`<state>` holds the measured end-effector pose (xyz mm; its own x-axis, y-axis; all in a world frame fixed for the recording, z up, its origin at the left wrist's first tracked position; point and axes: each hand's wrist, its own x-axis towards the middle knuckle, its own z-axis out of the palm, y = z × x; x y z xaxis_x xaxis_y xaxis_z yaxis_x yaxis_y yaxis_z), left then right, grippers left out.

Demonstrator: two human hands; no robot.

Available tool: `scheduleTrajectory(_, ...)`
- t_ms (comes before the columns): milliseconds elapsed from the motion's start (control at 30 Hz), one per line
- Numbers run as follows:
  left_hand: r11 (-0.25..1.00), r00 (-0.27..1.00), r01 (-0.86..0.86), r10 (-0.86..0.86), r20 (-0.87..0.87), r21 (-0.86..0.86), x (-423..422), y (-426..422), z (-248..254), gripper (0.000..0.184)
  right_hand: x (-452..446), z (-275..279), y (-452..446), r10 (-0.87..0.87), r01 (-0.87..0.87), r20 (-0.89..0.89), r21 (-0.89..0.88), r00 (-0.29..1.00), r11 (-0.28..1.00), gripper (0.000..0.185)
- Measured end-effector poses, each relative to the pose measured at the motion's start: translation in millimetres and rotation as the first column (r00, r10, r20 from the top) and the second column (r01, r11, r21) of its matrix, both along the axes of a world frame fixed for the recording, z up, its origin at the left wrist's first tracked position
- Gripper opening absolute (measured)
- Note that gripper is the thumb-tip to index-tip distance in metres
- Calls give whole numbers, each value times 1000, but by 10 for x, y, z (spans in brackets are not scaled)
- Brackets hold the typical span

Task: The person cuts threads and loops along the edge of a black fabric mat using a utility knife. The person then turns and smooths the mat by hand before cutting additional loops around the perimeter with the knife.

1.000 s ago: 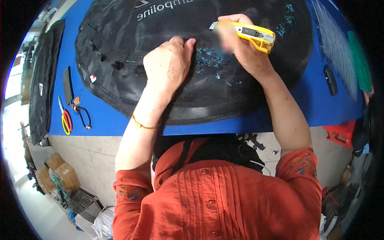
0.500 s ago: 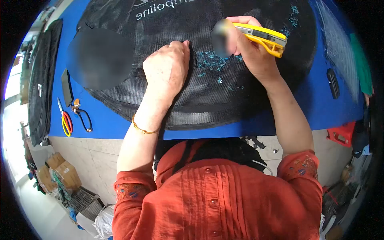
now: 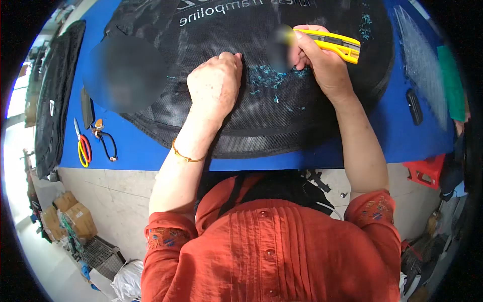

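A large round black mesh trampoline mat (image 3: pixel 261 133) with upside-down or mirrored white lettering lies before me. My left hand (image 3: pixel 215 86) presses on it, fingers curled under and closed; what they grip, if anything, is hidden. In my right hand (image 3: pixel 322 63) is a yellow utility knife (image 3: pixel 347 46), its handle pointing to the right. The front end of the knife is lost in a blurred patch. Between my hands, teal thread scraps (image 3: pixel 269 75) are scattered on the mesh, near the right hand's fingertips. More teal scraps (image 3: pixel 366 25) lie at the mat's far right.
Red-and-yellow-handled scissors (image 3: pixel 83 146) and a black cord tool (image 3: pixel 104 141) lie left on the blue table (image 3: pixel 136 163). A black object (image 3: pixel 414 106) lies right, near clear plastic sheeting (image 3: pixel 422 60). A red stool (image 3: pixel 425 171) and cardboard boxes (image 3: pixel 78 219) stand below.
The view has shifted slightly, and more of the mat's lettering shows. My left hand appears a little farther right. My right hand has moved slightly right, still holding the utility knife.
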<state>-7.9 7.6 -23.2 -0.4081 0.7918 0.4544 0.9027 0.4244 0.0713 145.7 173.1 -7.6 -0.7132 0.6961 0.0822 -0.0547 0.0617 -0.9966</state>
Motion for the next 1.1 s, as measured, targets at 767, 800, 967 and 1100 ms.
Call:
scheduleTrajectory(767, 994, 996, 30, -39, 83, 104, -29, -40, 3, 33, -80, 200, 237, 64, 57, 295, -384, 953, 922, 29)
scheduleTrajectory(800, 993, 995, 41, -50, 82, 114, -28, -39, 13, 33, -74, 264, 184, 66, 56, 301, -381, 951, 923, 29)
scheduleTrajectory(967, 993, 990, 41, -55, 127, 115, -45, -58, 13, 34, -122, 226, -146, 114, -149, 397, 58, 911, 987, 21)
scheduleTrajectory(1100, 992, 993, 44, -57, 107, 120, -49, -67, 24, 32, -185, 164, -412, 48, -200, 317, 467, 947, 862, 14)
